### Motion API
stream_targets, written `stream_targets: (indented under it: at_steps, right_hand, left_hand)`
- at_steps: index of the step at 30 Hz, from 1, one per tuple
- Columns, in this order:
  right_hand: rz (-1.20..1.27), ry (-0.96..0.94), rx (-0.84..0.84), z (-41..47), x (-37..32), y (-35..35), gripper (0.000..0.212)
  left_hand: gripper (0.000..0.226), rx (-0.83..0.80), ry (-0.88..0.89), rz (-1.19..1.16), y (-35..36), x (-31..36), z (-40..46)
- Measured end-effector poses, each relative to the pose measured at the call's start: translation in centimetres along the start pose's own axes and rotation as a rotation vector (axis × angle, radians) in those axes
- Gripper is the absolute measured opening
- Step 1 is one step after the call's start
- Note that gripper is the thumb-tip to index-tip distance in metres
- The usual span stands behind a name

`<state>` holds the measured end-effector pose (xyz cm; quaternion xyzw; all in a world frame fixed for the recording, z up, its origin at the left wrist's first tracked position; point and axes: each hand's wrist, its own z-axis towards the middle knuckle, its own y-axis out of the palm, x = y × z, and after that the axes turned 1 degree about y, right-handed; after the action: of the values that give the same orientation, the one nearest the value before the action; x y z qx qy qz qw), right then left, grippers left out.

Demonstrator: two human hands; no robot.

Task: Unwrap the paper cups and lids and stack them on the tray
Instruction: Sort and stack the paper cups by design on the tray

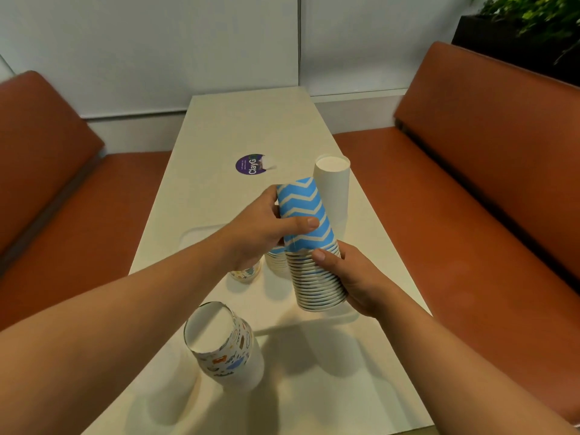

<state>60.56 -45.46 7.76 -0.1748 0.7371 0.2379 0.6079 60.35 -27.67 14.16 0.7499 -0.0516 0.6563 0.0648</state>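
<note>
White table (251,127): blue zigzag cup stack (309,233) gripped between left hand (263,229), right hand (354,277).

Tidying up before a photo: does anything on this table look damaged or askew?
The round purple sticker on the white table is torn at its right edge, with a flap peeling up. The cup stacks look intact.

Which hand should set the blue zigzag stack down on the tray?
Probably right. The right hand grips the blue zigzag stack around its nested rims, carrying the bulk; the left hand only grips the top cup.
</note>
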Motion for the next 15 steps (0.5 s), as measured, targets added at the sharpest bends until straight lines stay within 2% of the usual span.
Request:
stream_targets:
  at_steps: [4,9,12,15]
  right_hand:
    - [-0.061,-0.025,0.050,0.1,0.0,-0.1,0.067]
    - [-0.068,-0.018,0.069,-0.1,0.7,-0.6,0.062]
    - [-0.074,0.013,0.100,-0.4,1.7,-1.3,0.063]
    - [-0.052,0.058,0.130,-0.7,2.7,-1.9,0.068]
  left_hand:
    - [0.075,0.020,0.027,-0.020,-0.5,0.3,0.5]
    - [0.068,0.061,0.091,-0.023,-0.7,0.8,1.0]
    - [0.068,0.218,0.208,-0.073,-2.0,2.3,2.5]
    - [0.060,0.361,0.297,0.101,-3.9,2.7,3.9]
